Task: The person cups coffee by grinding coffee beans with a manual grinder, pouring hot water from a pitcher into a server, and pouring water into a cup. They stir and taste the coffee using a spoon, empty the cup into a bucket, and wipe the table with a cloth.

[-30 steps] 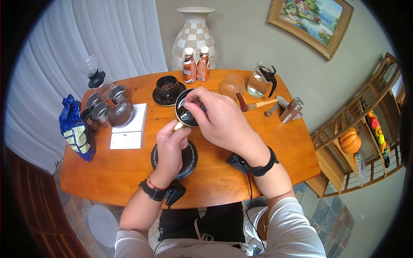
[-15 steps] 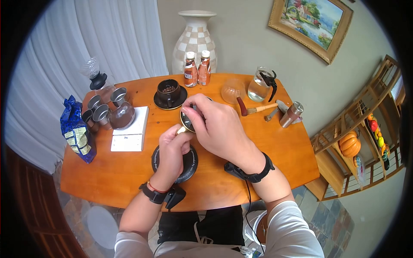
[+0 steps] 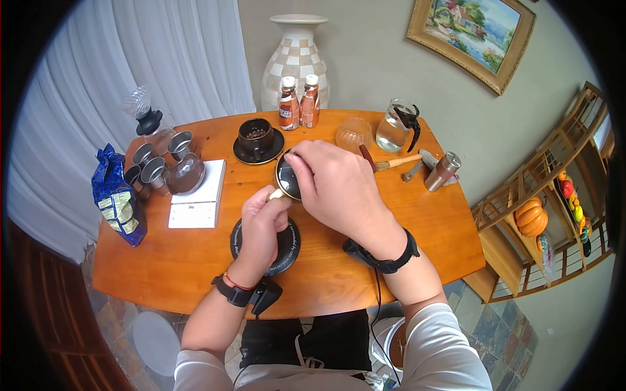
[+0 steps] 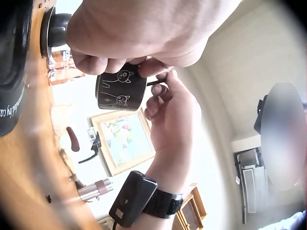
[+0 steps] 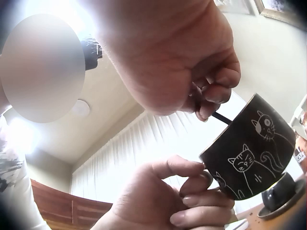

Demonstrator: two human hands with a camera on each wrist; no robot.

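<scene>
My left hand (image 3: 259, 221) grips the handle of a black cup (image 5: 254, 148) with white cat drawings, holding it above the table. Dark, glossy liquid (image 3: 287, 180) shows inside in the head view, partly covered by my right hand (image 3: 342, 189). Fingers of that hand pinch a thin dark stick (image 5: 221, 118), whose lower end goes down into the cup and is hidden. In the left wrist view the stick also shows between the fingertips and the rim. Below the left hand lies a black saucer (image 3: 289, 254) with white lettering round its edge.
Behind stands a dark cup (image 3: 255, 138) of coffee beans on its saucer. To the left are a white scale (image 3: 195, 212), metal cups (image 3: 154, 168), a glass server and a blue bag (image 3: 114, 195). A brush (image 3: 398, 162), metal grinder (image 3: 443, 172) and water jug (image 3: 392, 133) stand right.
My right hand has made small shifts over the cup, and its turned back now hides the stick in the head view. The left hand keeps its hold on the handle.
</scene>
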